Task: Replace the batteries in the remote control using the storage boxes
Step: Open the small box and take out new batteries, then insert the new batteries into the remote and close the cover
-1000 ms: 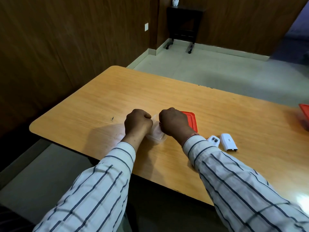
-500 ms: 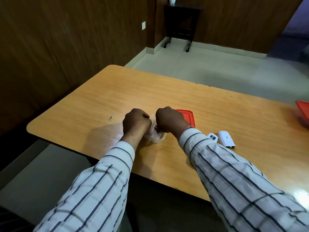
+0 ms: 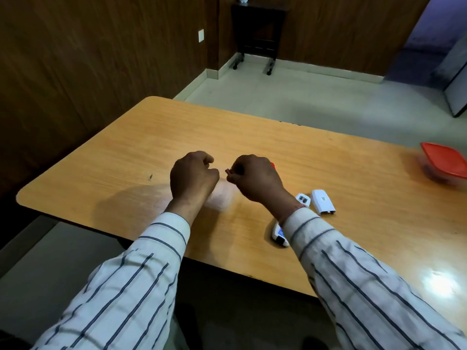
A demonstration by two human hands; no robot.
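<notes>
Battery (image 3: pixel 228 171) pinched in right hand (image 3: pixel 255 180) — above clear box (image 3: pixel 221 199).

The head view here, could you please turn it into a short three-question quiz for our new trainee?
1. True or false: the second red-lidded box at the table's far right is closed.
2. Which hand pinches a small dark object? A left hand; B right hand.
3. Fill in: the white battery cover lies on the table, ____ from the remote.

Key: 1 true; 2 B; 3 detached.
</notes>
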